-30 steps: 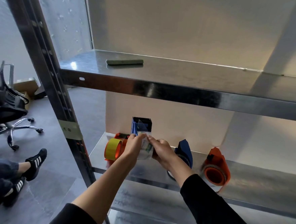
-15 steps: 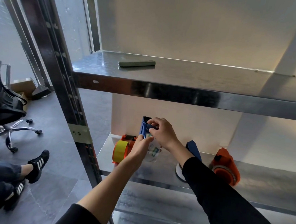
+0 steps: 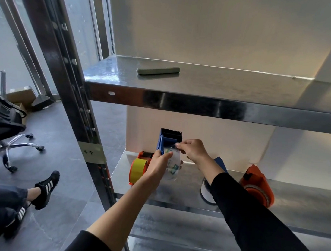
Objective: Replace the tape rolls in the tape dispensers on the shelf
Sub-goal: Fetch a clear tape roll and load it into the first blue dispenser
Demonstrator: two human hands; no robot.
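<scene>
Caught mid-refill: a blue tape dispenser [image 3: 169,138] is held upright above the lower shelf [image 3: 302,207], its body and printed clear roll [image 3: 172,168] gripped by the curled fingers of the left hand [image 3: 158,166]. Just right of the dispenser, the roll's loose end is pinched between thumb and fingertips of the right hand [image 3: 193,149], below the toothed blade. The roll appears seated, threading unfinished. Below-left of it, an orange dispenser [image 3: 146,155] carrying a yellow roll [image 3: 138,167] is seen. Below-right, a white roll [image 3: 207,191] and a second orange dispenser [image 3: 258,187] are seen. Whether these were refilled cannot be told.
</scene>
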